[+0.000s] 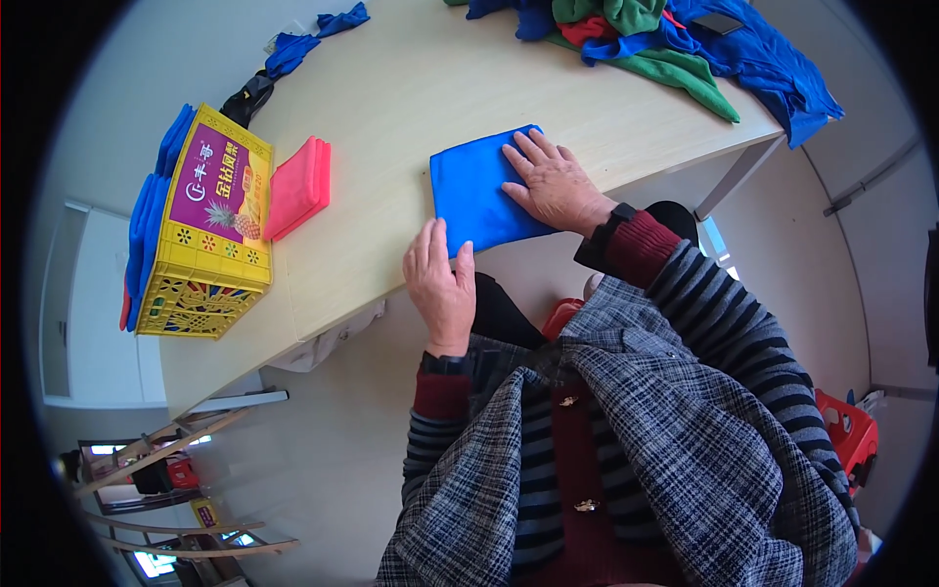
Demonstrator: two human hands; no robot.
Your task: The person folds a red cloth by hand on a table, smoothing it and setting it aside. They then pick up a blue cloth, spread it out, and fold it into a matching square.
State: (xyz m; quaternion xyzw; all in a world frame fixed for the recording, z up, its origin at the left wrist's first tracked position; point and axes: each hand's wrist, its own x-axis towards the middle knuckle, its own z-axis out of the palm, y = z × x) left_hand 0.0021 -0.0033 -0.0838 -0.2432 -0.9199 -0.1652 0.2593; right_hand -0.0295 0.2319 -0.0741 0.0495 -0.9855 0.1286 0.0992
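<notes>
A folded blue cloth (474, 191) lies flat near the front edge of the table, in front of me. My right hand (558, 186) rests on its right side, palm down with the fingers spread. At the cloth's near left corner is my left hand (440, 289), fingers stretched out and thumb apart; its fingertips reach the cloth's edge. Neither hand grips anything. Left of the blue cloth, a small stack of folded red cloths (301, 188) sits beside a yellow plastic crate (202, 284).
Folded blue cloths (147, 235) show over the crate's far side. A loose heap of blue, green and red cloths (665, 49) covers the table's far right, with a dark flat object (719, 22) on it. Crumpled blue cloth (291, 51) and a black item (247, 98) lie at the far left.
</notes>
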